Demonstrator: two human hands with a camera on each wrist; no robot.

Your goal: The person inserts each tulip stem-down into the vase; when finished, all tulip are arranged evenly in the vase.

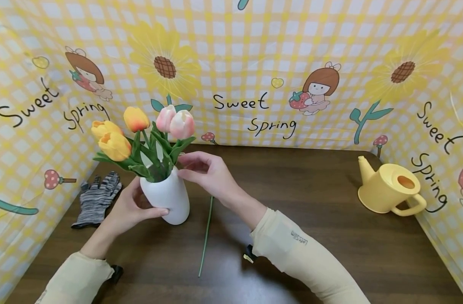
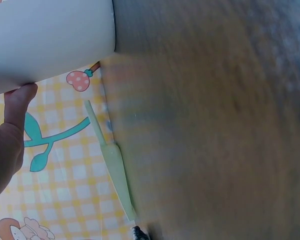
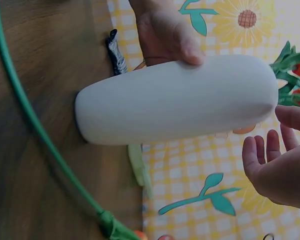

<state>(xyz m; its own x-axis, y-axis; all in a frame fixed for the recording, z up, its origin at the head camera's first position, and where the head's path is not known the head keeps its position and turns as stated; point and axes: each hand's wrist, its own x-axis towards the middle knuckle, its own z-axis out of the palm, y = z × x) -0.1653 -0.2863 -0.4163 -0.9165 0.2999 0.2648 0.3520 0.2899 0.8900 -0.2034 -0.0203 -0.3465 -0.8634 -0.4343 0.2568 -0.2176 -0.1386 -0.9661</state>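
A white vase [image 1: 167, 196] stands on the table, holding several artificial tulips: yellow-orange ones [image 1: 115, 145] on the left and pink-white ones [image 1: 181, 124] on the right, with green leaves. My left hand [image 1: 130, 207] grips the vase's left side, its thumb across the front; the right wrist view shows that thumb on the vase [image 3: 175, 105]. Beside the rim, my right hand [image 1: 212, 173] has loosely bent fingers, one digit at the rim and nothing visibly held. A loose green stem [image 1: 206, 236] lies right of the vase. Its leafy end [image 3: 110, 225], with a bit of orange, shows in the right wrist view.
Left of the vase lies a grey-black knitted glove [image 1: 96, 198]. A yellow watering can [image 1: 387, 188] stands at the table's right, spout pointing left. The wrist views show a pale green trowel [image 2: 115, 170] by the cloth wall. Checked cloth [image 1: 235, 55] encloses the back and sides.
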